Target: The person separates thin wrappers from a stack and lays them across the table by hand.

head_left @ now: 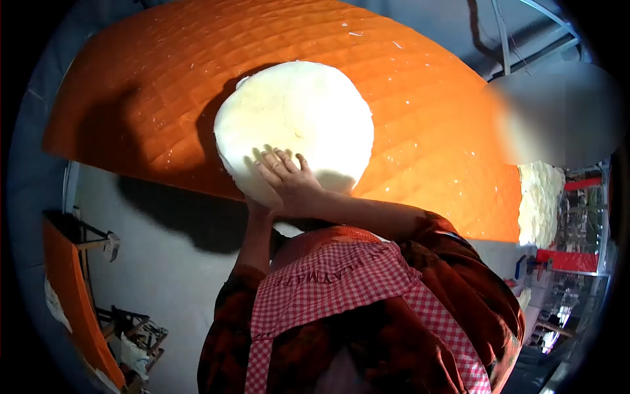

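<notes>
A thick round white padded disc (308, 105) with a soft, pale yellowish top lies near the front edge of an orange quilted surface (420, 131). My right hand (287, 176) rests on the near part of the disc, palm down, fingers spread and pointing away from me. Below it, my left forearm (261, 230) reaches up to the disc's near edge. The left hand itself is mostly hidden behind my right hand and the disc, so its fingers do not show.
White fluffy material (539, 203) is piled at the orange surface's right end. White scraps dot the quilting. Another orange panel (79, 308) on a frame stands lower left, beside tangled wooden pieces (141, 341). A metal frame (504, 39) rises at upper right, near a blurred patch.
</notes>
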`<control>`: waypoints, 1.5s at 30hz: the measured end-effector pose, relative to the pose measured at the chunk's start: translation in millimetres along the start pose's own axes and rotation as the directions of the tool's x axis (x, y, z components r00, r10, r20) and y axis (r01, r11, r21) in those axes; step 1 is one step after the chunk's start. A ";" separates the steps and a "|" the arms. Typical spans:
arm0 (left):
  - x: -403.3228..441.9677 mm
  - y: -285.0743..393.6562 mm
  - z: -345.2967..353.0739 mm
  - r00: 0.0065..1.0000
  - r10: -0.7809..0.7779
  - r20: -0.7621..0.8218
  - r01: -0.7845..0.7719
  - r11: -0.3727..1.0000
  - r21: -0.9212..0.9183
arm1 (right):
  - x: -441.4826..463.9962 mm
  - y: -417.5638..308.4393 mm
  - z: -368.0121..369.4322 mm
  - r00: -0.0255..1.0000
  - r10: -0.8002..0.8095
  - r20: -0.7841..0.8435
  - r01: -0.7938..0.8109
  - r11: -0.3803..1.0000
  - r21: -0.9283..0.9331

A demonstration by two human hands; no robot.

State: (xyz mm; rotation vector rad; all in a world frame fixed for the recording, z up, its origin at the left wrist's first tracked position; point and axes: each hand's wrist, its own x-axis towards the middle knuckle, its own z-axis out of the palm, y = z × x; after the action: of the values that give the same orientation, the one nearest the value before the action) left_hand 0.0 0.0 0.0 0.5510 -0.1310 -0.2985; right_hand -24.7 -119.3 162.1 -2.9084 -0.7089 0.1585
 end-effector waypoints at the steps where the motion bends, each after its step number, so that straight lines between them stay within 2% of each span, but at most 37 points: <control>1: -2.2 -12.4 -31.5 0.997 -0.043 -0.063 0.035 0.992 -0.124 | 1.3 5.8 23.7 0.994 0.034 -0.102 -0.034 0.999 -0.004; 2: -2.0 -15.5 -45.3 0.988 -0.093 -0.122 0.061 0.968 -0.242 | 3.6 18.5 41.2 0.977 0.062 -0.205 -0.065 0.998 -0.004; 5: 0.1 -11.9 -45.6 0.999 0.022 -0.025 -0.022 1.000 0.004 | 8.5 29.4 8.4 0.977 0.209 0.033 -0.210 0.936 0.284; 6: 1.7 -10.1 -41.9 1.000 -0.024 0.001 0.024 0.994 -0.104 | 5.7 27.7 -2.5 0.964 0.217 -0.151 -0.156 0.928 0.338; 7: 3.3 -7.3 -36.5 0.997 -0.071 0.028 0.075 0.975 -0.208 | 8.6 31.8 -5.7 0.963 0.242 -0.123 -0.191 0.926 0.325; 8: 6.5 -5.0 -29.6 0.999 -0.048 0.024 0.052 0.977 -0.209 | 12.0 34.6 -10.9 0.960 0.263 -0.101 -0.221 0.924 0.312; 11: 10.4 -1.5 -23.2 0.996 -0.084 0.001 0.082 0.971 -0.226 | 16.3 27.2 -16.9 0.959 0.205 -0.194 -0.170 0.968 0.186; 12: 12.8 -2.9 -20.7 0.994 -0.106 -0.006 0.102 0.972 -0.211 | 14.2 17.2 -19.1 0.955 0.253 -0.157 -0.213 0.948 0.237; 13: 17.9 -6.4 -19.2 0.991 -0.130 -0.014 0.125 0.974 -0.191 | 20.9 24.8 17.4 0.959 0.216 -0.185 -0.203 0.975 0.087; 14: 21.8 -7.6 -14.9 0.988 -0.155 -0.019 0.150 0.974 -0.170 | 18.3 27.8 3.0 0.982 0.168 -0.090 -0.171 0.985 -0.019; 16: 27.8 -8.5 -10.1 0.983 -0.178 -0.043 0.172 0.978 -0.117 | 26.6 64.9 -31.5 0.949 0.281 -0.141 -0.254 0.950 0.184; 18: 26.5 -3.3 -7.0 0.981 -0.170 -0.090 0.166 0.985 -0.047 | 28.8 137.2 -68.1 0.763 0.457 -0.457 -0.237 0.855 0.460; 19: 26.7 -2.0 -4.0 0.981 -0.161 -0.106 0.161 0.987 -0.015 | 13.6 177.3 -120.6 0.794 0.542 -0.275 -0.368 0.789 0.493; 20: 27.8 -1.0 -1.5 0.981 -0.152 -0.124 0.154 0.988 0.011 | -0.4 222.9 -152.4 0.778 0.580 -0.241 -0.410 0.760 0.504; 21: 28.9 -1.7 1.8 0.981 -0.142 -0.130 0.149 0.988 0.043 | -20.9 262.8 -175.7 0.680 0.665 -0.308 -0.439 0.707 0.555; 22: 27.3 0.0 -1.0 0.980 -0.129 -0.152 0.139 0.988 0.061 | -38.0 294.7 -191.0 0.628 0.714 -0.310 -0.513 0.679 0.526; 23: 27.1 0.8 0.2 0.980 -0.112 -0.167 0.128 0.988 0.088 | -76.1 325.0 -199.2 0.564 0.737 -0.372 -0.352 0.623 0.699; 24: 24.6 1.8 0.0 0.978 -0.096 -0.183 0.118 0.987 0.113 | -94.2 395.8 -182.2 0.501 0.792 -0.348 -0.407 0.571 0.713; 25: 18.8 4.1 1.0 0.975 -0.075 -0.207 0.106 0.985 0.138 | -131.0 412.3 -190.6 0.407 0.841 -0.356 -0.473 0.528 0.706; 26: 13.6 3.0 -0.3 0.974 -0.055 -0.221 0.093 0.983 0.161 | -165.1 443.3 -179.5 0.334 0.868 -0.368 -0.450 0.490 0.746; 28: -0.7 7.7 -0.3 0.967 0.001 -0.256 0.059 0.972 0.229 | -223.7 499.9 -150.1 0.068 0.914 -0.399 -0.516 0.375 0.770; 29: -6.9 7.6 1.8 0.964 0.023 -0.267 0.049 0.964 0.262 | -241.0 494.6 -149.1 -0.001 0.954 -0.301 -0.599 0.241 0.764; 30: -10.4 6.3 1.3 0.963 0.038 -0.266 0.046 0.953 0.300 | -253.0 477.6 -130.0 -0.273 0.876 -0.398 -0.630 0.150 0.762; 32: -6.8 3.2 4.2 0.972 0.077 -0.223 0.011 0.931 0.366 | -232.9 444.0 -85.7 -0.141 0.591 -0.794 -0.860 0.324 0.394; 33: -7.4 2.7 4.6 0.974 0.083 -0.212 0.003 0.926 0.378 | -197.9 409.2 -54.8 0.000 0.614 -0.789 -0.533 0.668 0.520; 34: -6.9 1.0 4.3 0.977 0.087 -0.194 -0.007 0.925 0.379 | -157.1 335.1 -45.7 0.271 0.602 -0.751 -0.413 0.778 0.474; 35: -6.5 0.7 4.1 0.977 0.062 -0.206 0.009 0.945 0.326 | -116.2 261.2 -36.7 0.542 0.537 -0.646 -0.237 0.835 0.496; 36: -2.1 -0.2 7.1 0.976 0.025 -0.217 0.027 0.973 0.231 | -75.0 187.8 -28.1 0.750 0.436 -0.498 -0.090 0.813 0.576; 37: -1.6 1.9 8.5 0.975 -0.010 -0.222 0.039 0.991 0.128 | -46.9 139.0 8.1 0.793 0.172 -0.585 0.138 0.884 0.447; 38: -0.2 3.0 7.6 0.975 -0.045 -0.219 0.055 0.998 0.043 | -17.4 95.8 25.3 0.855 -0.031 -0.518 0.229 0.918 0.323; 40: 0.2 6.2 8.4 0.973 -0.107 -0.204 0.085 0.990 -0.110 | 1.9 21.2 31.5 0.972 -0.035 -0.234 0.085 0.975 0.205; 42: 1.9 8.5 8.8 0.969 -0.160 -0.188 0.114 0.964 -0.239 | 30.7 9.9 80.7 0.940 0.048 -0.338 -0.017 0.995 0.094; 45: 4.1 17.8 10.2 0.962 -0.211 -0.172 0.137 0.921 -0.365 | 22.3 14.7 43.0 0.949 0.228 -0.219 -0.187 0.963 0.193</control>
State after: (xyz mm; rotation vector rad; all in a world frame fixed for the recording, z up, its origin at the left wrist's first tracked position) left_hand 6.2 8.2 18.3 0.2351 0.1760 -0.4265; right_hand -4.3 -117.0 115.9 -2.7660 -0.3302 -0.1046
